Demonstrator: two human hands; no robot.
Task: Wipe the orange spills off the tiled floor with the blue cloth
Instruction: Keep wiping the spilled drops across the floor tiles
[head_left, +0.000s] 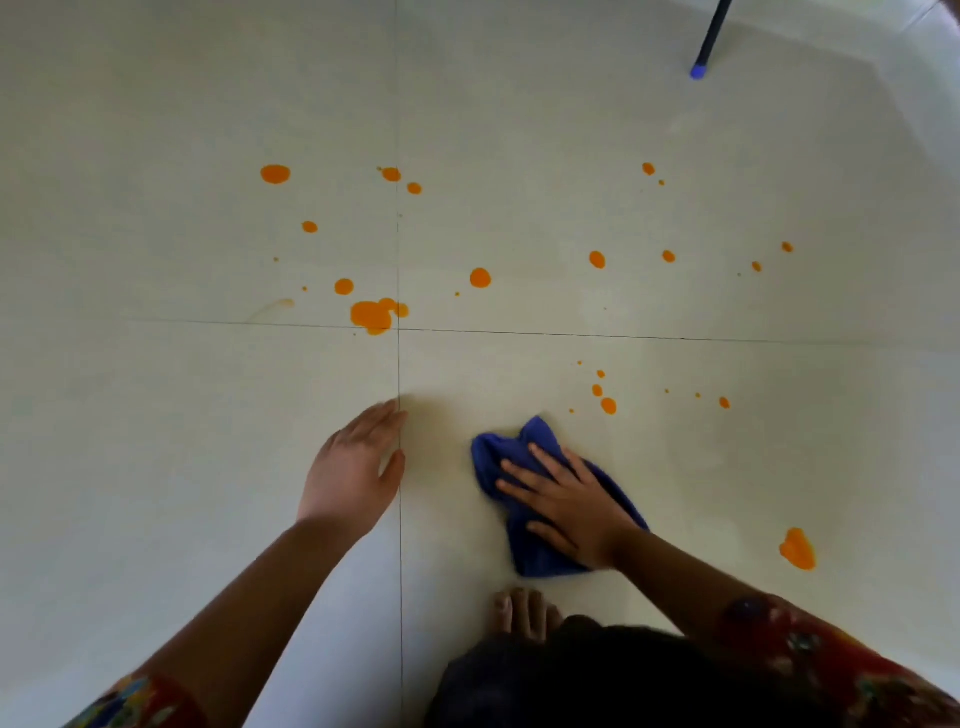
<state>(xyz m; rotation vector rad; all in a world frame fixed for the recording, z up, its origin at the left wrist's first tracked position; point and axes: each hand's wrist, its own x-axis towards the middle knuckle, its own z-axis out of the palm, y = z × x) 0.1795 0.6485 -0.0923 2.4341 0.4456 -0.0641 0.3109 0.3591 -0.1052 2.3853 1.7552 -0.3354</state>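
Risk, as judged: the bunched blue cloth (535, 499) may smear the wet orange spills (370, 315) across the pale tiled floor (208, 415) or into the grout line (399, 364) rather than lift them; the lone blob (797, 548) at lower right is easily missed. Right hand (566, 501), lower centre: grip flat, fingers spread, pressing the cloth down, not clenched. Left hand (353, 475), just left of it: open, palm on bare tile, holding nothing. Nearest droplets (608, 405) lie just above and right of the cloth; the main scatter fills mid-frame, apart from it.
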